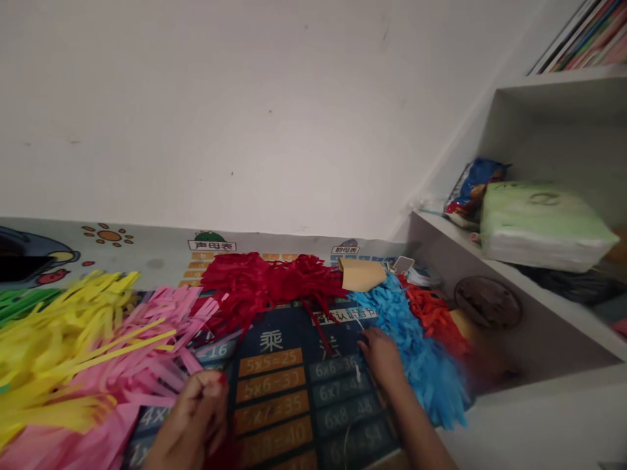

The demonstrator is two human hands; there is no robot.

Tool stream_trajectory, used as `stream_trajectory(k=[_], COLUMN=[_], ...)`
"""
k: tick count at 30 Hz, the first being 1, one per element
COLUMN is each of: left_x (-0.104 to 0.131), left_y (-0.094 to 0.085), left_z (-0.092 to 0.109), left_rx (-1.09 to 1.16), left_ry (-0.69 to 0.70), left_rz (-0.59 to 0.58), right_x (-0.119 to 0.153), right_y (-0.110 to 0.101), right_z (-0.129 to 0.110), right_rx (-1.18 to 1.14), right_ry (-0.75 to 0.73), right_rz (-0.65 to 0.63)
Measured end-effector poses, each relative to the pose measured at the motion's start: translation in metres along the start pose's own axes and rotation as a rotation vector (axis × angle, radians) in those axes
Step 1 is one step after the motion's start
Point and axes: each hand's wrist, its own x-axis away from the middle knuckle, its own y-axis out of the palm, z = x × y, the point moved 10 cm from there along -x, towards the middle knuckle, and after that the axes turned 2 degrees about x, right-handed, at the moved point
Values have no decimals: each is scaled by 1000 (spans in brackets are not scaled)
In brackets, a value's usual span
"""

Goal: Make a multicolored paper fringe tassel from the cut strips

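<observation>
My left hand (191, 418) is closed in a fist at the lower left. A bit of red shows at its fingertips and a dark red blur lies below it, seemingly fringed paper. My right hand (383, 358) reaches over the mat beside a long bundle of blue fringed paper (416, 339). Its fingers are pinched together at a thin white string (358, 373), though the exact grip is blurred. Ahead lies a pile of red fringed paper (269, 284). Pink fringed paper (147, 352) and yellow fringed paper (44, 339) lie left of my left hand.
A printed mat (272, 418) with sums covers the table against a white wall (245, 130). Orange-red fringe (435, 320) and a tan piece (362, 274) lie at the back right. White shelving (539, 418) on the right holds a green tissue pack (543, 225) and a blue snack bag (475, 189).
</observation>
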Motion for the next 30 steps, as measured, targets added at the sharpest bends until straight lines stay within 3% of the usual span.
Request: stream_trajectory(k=[5, 9, 11, 13, 17, 20, 23, 30], left_x=[3, 8, 11, 13, 20, 24, 25, 29], left_y=[30, 40, 47, 52, 59, 56, 50, 55], left_z=[7, 19, 23, 20, 11, 9, 9, 17], left_rx=[-419, -460, -437, -414, -347, -353, -384, -558], left_ry=[225, 278, 266, 211, 131, 132, 139, 282], left_rz=[-148, -187, -197, -194, -216, -224, -206, -269], right_x=[-2, 16, 34, 54, 80, 87, 89, 93], right_y=[2, -18, -24, -20, 17, 36, 43, 36], right_z=[-6, -40, -76, -115, -165, -173, -169, -162], right_rx=[93, -7, -239, -572, -1098, -1301, -1348, -1202], right_ry=[-57, -141, -230, -281, -85, 85, 170, 153], right_rz=[-32, 36, 76, 38, -173, -229, -231, -165])
